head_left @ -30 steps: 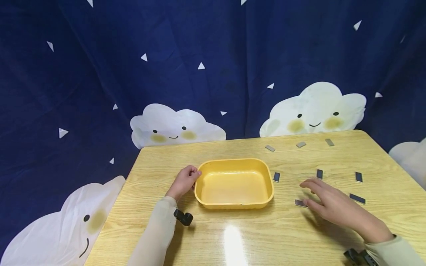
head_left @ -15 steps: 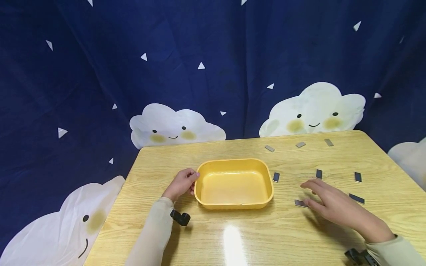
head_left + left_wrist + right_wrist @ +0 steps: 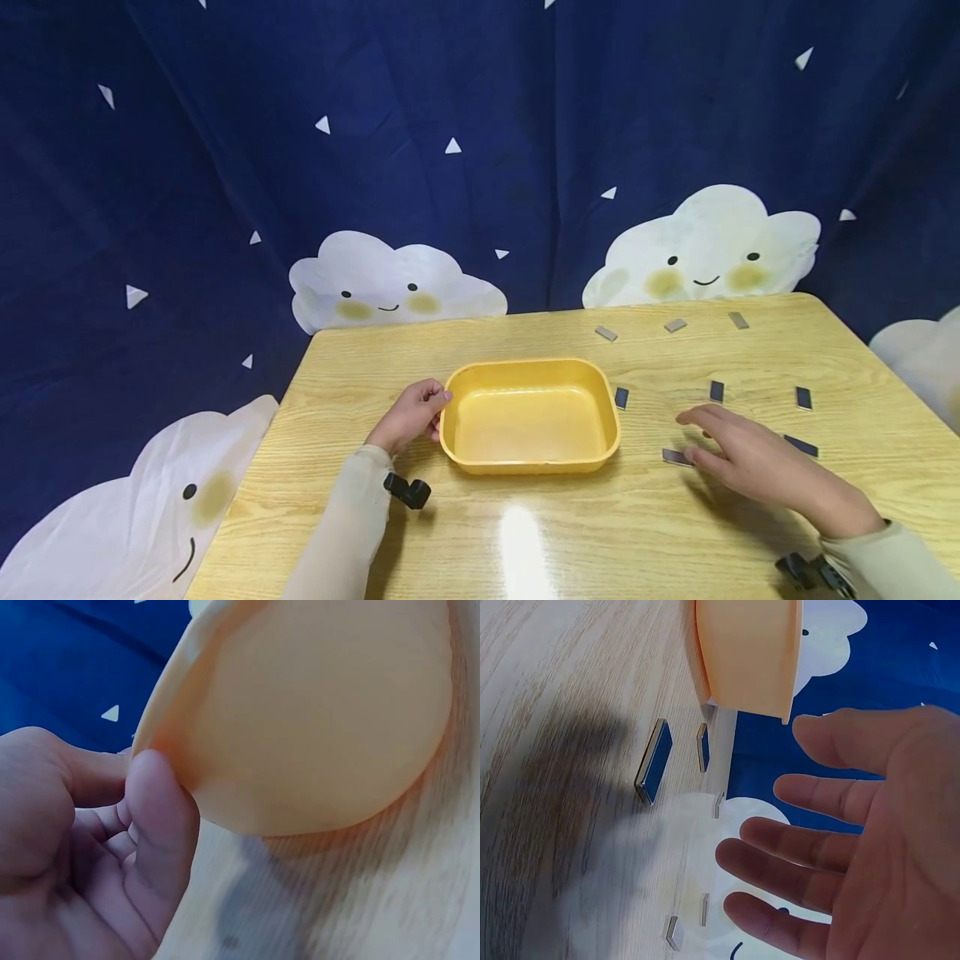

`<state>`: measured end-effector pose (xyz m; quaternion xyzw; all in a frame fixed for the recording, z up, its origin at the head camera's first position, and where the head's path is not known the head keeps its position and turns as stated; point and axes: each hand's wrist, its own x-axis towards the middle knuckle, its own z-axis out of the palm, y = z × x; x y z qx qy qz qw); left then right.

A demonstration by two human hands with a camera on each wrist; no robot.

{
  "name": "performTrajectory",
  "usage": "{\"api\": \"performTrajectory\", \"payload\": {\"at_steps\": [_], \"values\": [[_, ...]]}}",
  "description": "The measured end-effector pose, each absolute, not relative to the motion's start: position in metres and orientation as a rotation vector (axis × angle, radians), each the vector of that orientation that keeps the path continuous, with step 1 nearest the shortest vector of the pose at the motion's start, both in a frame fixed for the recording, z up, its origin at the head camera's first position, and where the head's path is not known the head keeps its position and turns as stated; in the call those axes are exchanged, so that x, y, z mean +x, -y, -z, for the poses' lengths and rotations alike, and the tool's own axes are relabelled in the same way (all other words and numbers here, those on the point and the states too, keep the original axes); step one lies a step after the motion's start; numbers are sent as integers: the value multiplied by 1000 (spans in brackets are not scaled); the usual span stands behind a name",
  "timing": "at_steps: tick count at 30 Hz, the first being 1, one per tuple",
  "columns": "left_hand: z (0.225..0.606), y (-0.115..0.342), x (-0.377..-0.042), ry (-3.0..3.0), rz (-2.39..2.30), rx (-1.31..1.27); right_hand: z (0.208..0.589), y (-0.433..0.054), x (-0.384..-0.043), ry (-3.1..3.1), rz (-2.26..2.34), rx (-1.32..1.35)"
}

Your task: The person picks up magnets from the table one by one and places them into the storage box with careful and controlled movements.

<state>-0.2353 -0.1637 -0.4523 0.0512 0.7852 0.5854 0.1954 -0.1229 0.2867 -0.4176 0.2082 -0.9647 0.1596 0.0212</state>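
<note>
A yellow plastic tub (image 3: 532, 421) with rounded corners sits on the wooden table, nothing inside it. My left hand (image 3: 411, 415) pinches its left rim between thumb and fingers; the left wrist view shows the thumb (image 3: 159, 799) over the rim's inner side. To the tub's right my right hand (image 3: 753, 462) hovers palm down above the table, fingers spread and loosely bent, holding nothing. Close by its thumb lies a small flat rectangular piece (image 3: 677, 457) with a dark, shiny top. The right wrist view shows that dark piece (image 3: 655, 763) on the wood, apart from the fingers.
More dark pieces lie around the right hand: one (image 3: 622, 398) beside the tub, others (image 3: 717, 391) (image 3: 803, 398) beyond the hand, and one (image 3: 801, 445) partly behind it. Greyish pieces (image 3: 606, 333) (image 3: 676, 325) (image 3: 738, 320) lie along the back. A blue cloud-print curtain (image 3: 450, 200) hangs behind the table (image 3: 360, 358).
My left hand has shifted slightly left and adjusted its pinch on the tub's rim. The right hand hovers in nearly the same spot. The head view has moved a little.
</note>
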Motion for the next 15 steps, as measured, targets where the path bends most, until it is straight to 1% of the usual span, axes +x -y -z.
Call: {"api": "performTrajectory", "payload": {"at_steps": [9, 15], "values": [[451, 160, -234, -2179, -1674, 147, 421, -288, -131, 3022, -518, 649], [454, 157, -233, -2199, -1691, 100, 427, -289, -137, 3091, -547, 625]]}}
